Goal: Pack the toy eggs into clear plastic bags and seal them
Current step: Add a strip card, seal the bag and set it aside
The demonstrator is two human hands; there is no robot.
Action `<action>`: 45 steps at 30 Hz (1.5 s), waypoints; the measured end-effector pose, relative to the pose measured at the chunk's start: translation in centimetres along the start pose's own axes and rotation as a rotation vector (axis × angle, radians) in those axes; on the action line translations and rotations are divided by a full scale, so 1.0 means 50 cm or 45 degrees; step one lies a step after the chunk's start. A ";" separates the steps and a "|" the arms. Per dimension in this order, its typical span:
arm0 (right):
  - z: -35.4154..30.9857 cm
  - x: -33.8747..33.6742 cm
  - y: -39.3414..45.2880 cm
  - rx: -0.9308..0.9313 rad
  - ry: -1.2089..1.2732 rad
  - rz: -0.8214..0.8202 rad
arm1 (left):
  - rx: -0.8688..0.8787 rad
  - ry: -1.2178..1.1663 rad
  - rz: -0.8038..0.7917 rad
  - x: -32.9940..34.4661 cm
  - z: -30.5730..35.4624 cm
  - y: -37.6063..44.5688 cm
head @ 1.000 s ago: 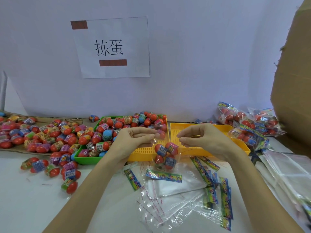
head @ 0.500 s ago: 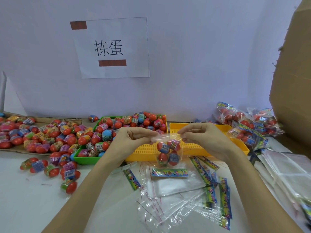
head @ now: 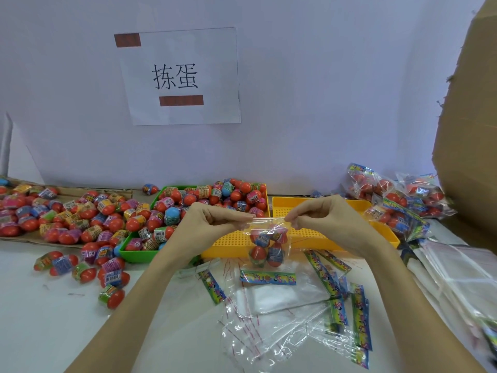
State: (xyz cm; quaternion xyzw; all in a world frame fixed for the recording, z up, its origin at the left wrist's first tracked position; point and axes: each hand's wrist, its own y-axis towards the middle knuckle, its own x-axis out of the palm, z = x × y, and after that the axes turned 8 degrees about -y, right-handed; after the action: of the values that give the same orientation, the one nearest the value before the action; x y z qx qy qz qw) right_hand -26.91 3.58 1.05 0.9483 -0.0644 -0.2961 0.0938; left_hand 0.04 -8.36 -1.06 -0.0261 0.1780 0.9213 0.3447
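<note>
White wall with a paper sign (head: 179, 76) backs the worktop (head: 40, 319). Above the yellow tray (head: 309, 235), the left hand (head: 212, 220) and right hand (head: 322, 218) each pinch a top corner of a clear bag (head: 269, 238) holding four toy eggs (head: 265, 247). Left of the tray, a green tray (head: 139, 255) brims with eggs; empty bags (head: 282, 313) lie in front.

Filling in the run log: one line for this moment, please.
step: sealing | left hand: pinches bag top | right hand: pinches bag top | clear bag: holds toy eggs, above yellow tray
</note>
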 end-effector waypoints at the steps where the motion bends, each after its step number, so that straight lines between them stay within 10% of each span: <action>1: -0.001 0.000 -0.001 0.000 -0.014 -0.005 | 0.000 0.006 -0.006 0.000 0.002 0.000; 33: -0.007 0.019 0.009 0.033 0.118 0.110 | -0.131 -0.232 -0.012 0.015 -0.006 0.009; 39: -0.014 0.022 0.009 -0.003 0.172 0.095 | -0.185 -0.301 0.254 0.054 -0.003 0.014; 45: -0.018 0.022 0.009 -0.045 0.261 0.123 | -0.265 -0.250 0.042 0.048 -0.005 0.006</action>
State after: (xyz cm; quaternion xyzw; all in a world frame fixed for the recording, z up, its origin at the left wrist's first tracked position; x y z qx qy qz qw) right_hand -25.50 3.07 1.27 0.9677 -0.0947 -0.1937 0.1308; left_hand -2.03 -7.15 -1.60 0.0313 0.0473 0.9385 0.3407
